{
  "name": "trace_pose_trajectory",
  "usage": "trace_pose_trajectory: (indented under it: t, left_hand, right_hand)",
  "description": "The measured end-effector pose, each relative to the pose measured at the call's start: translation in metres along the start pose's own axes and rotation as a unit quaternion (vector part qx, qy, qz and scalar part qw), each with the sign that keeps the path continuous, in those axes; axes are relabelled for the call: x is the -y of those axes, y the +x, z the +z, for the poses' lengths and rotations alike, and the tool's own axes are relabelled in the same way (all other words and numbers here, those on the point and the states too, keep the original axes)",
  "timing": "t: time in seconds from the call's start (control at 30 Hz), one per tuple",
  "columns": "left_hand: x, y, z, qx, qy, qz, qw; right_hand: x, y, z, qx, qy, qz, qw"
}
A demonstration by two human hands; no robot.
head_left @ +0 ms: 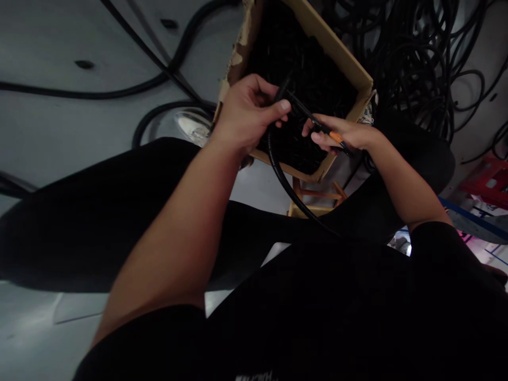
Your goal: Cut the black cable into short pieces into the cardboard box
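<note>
My left hand [262, 108] is closed, with thumb and fingers pinching a black corrugated hose [279, 170]. From that grip the hose curves down and right towards my lap. My right hand [337, 132] is wrapped round a slim black hand tool [336, 137] with an orange part on its handle. The tool's far end reaches up and left to the hose beside my left fingers. Whether it touches the hose is too dark to tell. Both hands are above an open cardboard box [345, 50] filled with short black pieces.
Tangled black hoses [420, 63] lie on the floor right of the box. A thick black hose [107, 95] crosses the floor at left. A small wooden stool [317, 196] is below the box, and a red crate [488, 182] stands at far right. My legs flank the box.
</note>
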State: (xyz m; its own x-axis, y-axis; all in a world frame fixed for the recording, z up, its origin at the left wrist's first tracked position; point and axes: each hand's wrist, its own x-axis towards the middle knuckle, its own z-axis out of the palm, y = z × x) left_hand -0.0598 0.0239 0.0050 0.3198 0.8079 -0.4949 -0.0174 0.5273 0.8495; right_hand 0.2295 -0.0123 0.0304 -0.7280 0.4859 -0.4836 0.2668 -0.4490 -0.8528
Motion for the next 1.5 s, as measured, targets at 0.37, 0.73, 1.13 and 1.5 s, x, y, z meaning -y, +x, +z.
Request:
trace_pose_trajectory:
  t: [0.37,0.73,1.13,1.5]
  left_hand:
    - [0.018,-0.001,0.005,0.070,-0.006,-0.013,0.997]
    - [0.006,-0.003,0.012,0.133,0.004,-0.007,0.991]
    - [0.007,-0.008,0.016,0.053,0.080,0.049,0.994]
    - [0.021,-0.005,0.015,0.071,0.063,0.063,0.994]
  right_hand:
    - [-0.004,0.016,0.009,-0.101,-0.051,0.032,0.993]
    - [-0.006,0.014,0.001,-0.095,0.030,0.078,0.992]
    - [-0.006,0.019,0.008,-0.089,0.035,0.068,0.993]
    - [-0.007,0.024,0.004,-0.081,-0.052,0.050,0.994]
